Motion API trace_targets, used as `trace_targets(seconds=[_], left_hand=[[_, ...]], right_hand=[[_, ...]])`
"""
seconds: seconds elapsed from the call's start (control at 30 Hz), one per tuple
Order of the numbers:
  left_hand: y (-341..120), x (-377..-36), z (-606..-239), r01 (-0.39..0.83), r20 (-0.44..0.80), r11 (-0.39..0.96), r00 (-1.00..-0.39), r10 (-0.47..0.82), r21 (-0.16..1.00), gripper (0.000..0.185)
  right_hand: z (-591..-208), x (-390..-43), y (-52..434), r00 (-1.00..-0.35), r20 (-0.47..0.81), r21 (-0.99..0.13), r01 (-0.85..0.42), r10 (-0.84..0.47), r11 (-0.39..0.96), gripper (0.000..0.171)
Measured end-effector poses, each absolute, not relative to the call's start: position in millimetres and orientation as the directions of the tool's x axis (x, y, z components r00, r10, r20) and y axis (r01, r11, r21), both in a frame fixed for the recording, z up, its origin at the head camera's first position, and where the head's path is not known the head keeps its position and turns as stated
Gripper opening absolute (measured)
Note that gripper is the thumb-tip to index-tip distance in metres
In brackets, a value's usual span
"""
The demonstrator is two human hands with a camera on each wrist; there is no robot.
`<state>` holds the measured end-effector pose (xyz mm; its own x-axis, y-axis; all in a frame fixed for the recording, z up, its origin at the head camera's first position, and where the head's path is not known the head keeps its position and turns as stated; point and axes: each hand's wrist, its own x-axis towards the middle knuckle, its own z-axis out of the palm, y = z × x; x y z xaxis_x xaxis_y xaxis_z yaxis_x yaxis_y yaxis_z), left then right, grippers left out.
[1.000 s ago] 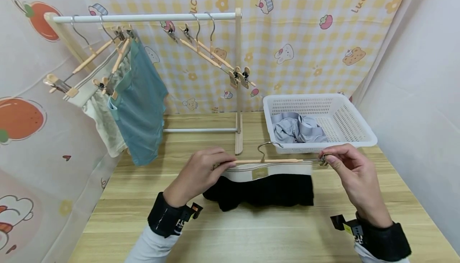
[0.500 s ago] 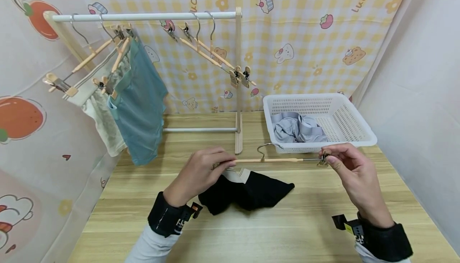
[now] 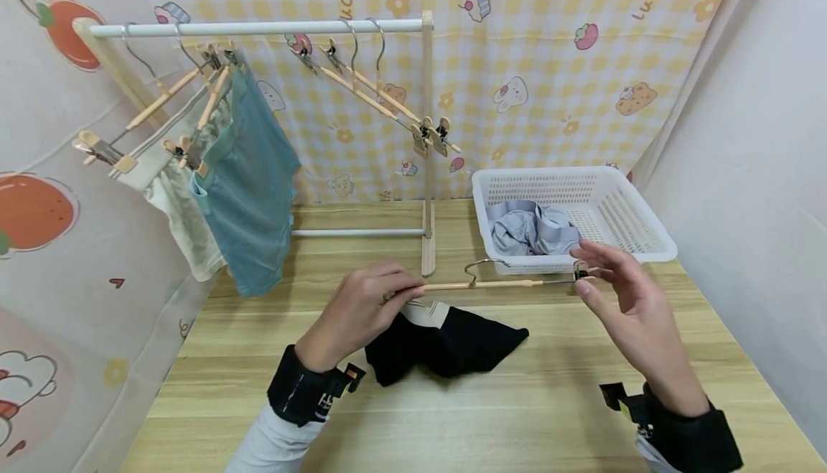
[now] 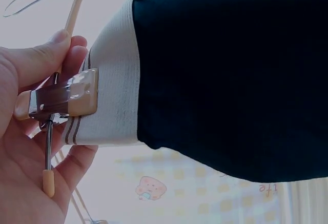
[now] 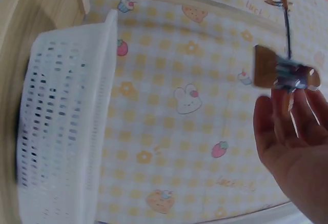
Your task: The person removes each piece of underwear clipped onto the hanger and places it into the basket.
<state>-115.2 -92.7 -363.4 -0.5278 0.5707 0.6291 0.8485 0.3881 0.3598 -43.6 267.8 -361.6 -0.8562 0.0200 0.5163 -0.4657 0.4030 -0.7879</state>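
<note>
My left hand point(image 3: 368, 311) grips the left end of a wooden clip hanger point(image 3: 491, 285). In the left wrist view, the left clip point(image 4: 77, 96) bites the light waistband of black underwear point(image 4: 220, 80). From there the underwear point(image 3: 452, 344) droops, its right side loose below the bar. My right hand point(image 3: 636, 322) is at the hanger's other end, thumb and fingers spread apart around the right clip point(image 3: 581, 270). That clip point(image 5: 287, 74) holds no cloth in the right wrist view, and fingertips touch near the rod's end.
A white basket point(image 3: 668, 247) with grey cloth point(image 3: 536, 229) stands behind the hanger. At the back left, a rack point(image 3: 258, 28) carries teal shorts point(image 3: 255, 193), a pale garment point(image 3: 187, 207) and two bare clip hangers point(image 3: 388, 100). Curtain and walls enclose the wooden table point(image 3: 452, 430).
The waistband's right side has dropped away from the bar, and the underwear has sagged leftward. My right hand has loosened from pinching the right clip. My left hand has kept its grip.
</note>
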Motion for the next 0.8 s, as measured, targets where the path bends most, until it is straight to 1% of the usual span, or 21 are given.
trace_targets(seconds=[0.1, 0.2, 0.37, 0.53, 0.63, 0.7, 0.8], left_hand=[[-90, -115, -365, 0.852, 0.631, 0.399, -0.52, 0.576, 0.338, 0.008], [-87, -115, -368, 0.854, 0.628, 0.414, -0.515, 0.583, 0.316, 0.007], [-83, -112, -369, 0.857, 0.628, 0.422, -0.508, 0.59, 0.296, 0.006], [-77, -108, -370, 0.867, 0.643, 0.42, -0.486, 0.592, 0.269, 0.006], [-73, -106, -370, 0.872, 0.652, 0.421, -0.472, 0.593, 0.248, 0.005], [-71, -105, -369, 0.877, 0.655, 0.42, -0.461, 0.598, 0.234, 0.004], [-69, -104, -369, 0.883, 0.656, 0.416, -0.449, 0.607, 0.219, 0.005]], right_hand=[[-359, -46, 256, -0.764, 0.645, -0.667, -0.553, 0.015, 0.499, 0.055], [-359, -46, 245, -0.702, 0.712, -0.551, -0.582, -0.028, 0.598, 0.054], [-361, -46, 225, -0.705, 0.693, -0.466, -0.599, -0.152, 0.652, 0.053], [-370, -50, 208, -0.692, 0.669, -0.351, -0.615, -0.271, 0.706, 0.038], [-374, -54, 200, -0.704, 0.635, -0.319, -0.614, -0.317, 0.722, 0.034], [-377, -56, 196, -0.708, 0.619, -0.316, -0.62, -0.339, 0.718, 0.025], [-379, -59, 192, -0.704, 0.618, -0.313, -0.629, -0.35, 0.711, 0.018]])
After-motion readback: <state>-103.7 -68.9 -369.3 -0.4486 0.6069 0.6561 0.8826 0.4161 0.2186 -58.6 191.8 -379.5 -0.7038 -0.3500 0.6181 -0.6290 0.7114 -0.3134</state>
